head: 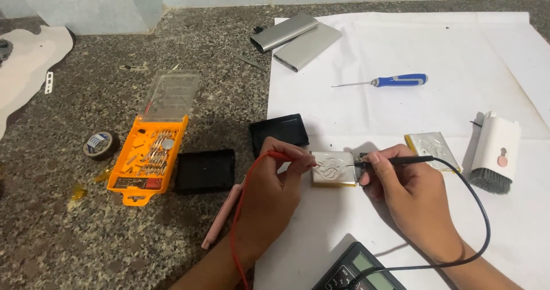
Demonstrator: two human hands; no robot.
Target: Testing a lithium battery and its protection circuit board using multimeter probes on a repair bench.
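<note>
My left hand pinches a red probe whose tip touches the left edge of a flat silver battery pouch on white paper. My right hand holds a black probe, its metal tip against the pouch's right end. A red lead runs down my left forearm. From the right-hand probe a black lead loops down to a multimeter at the bottom edge.
On the white paper sheet lie a second silver pouch, a blue-handled screwdriver, a white brush tool and two grey metal cases. On the granite lie two black covers, an orange bit case, a tape roll.
</note>
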